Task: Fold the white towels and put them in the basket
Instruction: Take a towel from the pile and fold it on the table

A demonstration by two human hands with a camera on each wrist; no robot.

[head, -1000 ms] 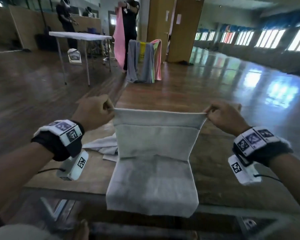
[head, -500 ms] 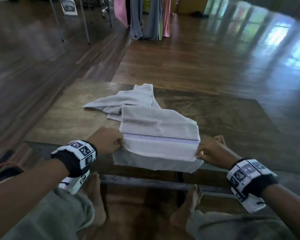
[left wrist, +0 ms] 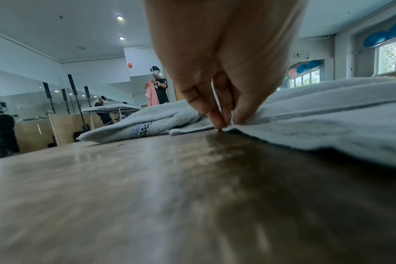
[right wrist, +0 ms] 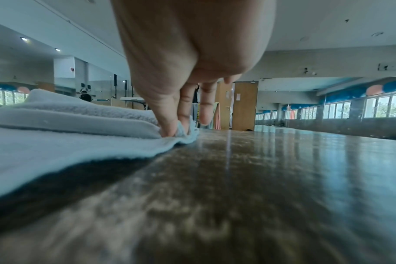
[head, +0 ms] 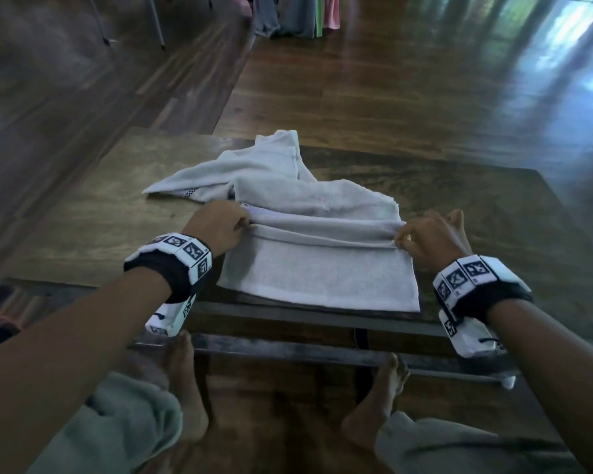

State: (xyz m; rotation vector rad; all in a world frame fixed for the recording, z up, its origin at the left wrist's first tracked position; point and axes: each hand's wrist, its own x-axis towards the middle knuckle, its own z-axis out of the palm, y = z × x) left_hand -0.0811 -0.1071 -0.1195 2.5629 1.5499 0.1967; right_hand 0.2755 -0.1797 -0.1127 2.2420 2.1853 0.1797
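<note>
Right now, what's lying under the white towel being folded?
Under the folded white towel lies the brown wooden table; its far edge overlaps a second crumpled white towel. Anything beneath is covered.

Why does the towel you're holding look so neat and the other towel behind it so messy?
The near towel lies flat in layers with straight edges; the far towel sits in a crumpled heap.
The left hand and the right hand pinch the near towel's fold; no hand touches the far towel.
The near towel is at the table edge; the far towel is farther back.
Both are white.
</note>
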